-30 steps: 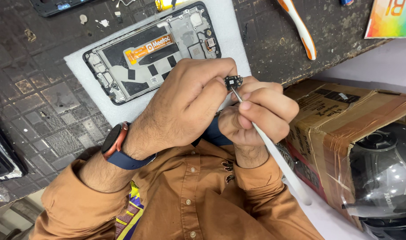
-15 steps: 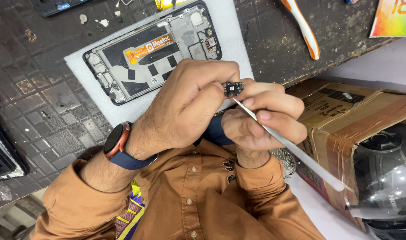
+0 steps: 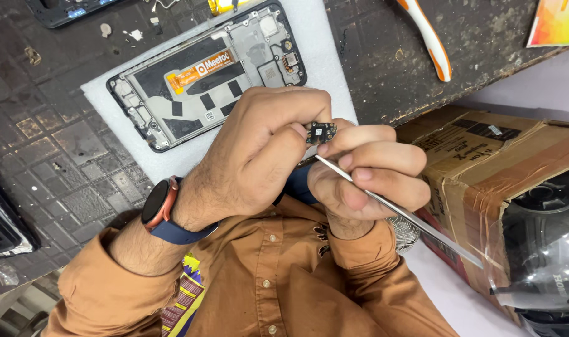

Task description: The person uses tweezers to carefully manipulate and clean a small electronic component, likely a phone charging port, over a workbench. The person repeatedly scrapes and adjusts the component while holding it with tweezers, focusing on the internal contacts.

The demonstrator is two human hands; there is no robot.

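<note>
We curl our left hand [image 3: 259, 156] and pinch the small dark circuit board [image 3: 322, 131] at thumb and fingertip. Our right hand [image 3: 365, 171], fingers folded, grips the metal tweezers [image 3: 396, 209], whose long axis slants down-right. A taped brown carton [image 3: 484, 168] sits right. Beyond, the opened phone frame [image 3: 203, 78] lies diagonally on white foam [image 3: 322, 43].

Your left hand [image 3: 259, 156] is curled into a loose fist just above your chest, knuckles up, thumb and forefinger pinched together at their tips. Your right hand [image 3: 365, 171] sits just beside it, touching it, fingers folded inward with the fingertips [image 3: 325, 150] pressed toward the left thumb. Both forearms rise from your chest and bend at the wrists so the hands meet. Both sleeves are pushed back from the wrists.
</note>
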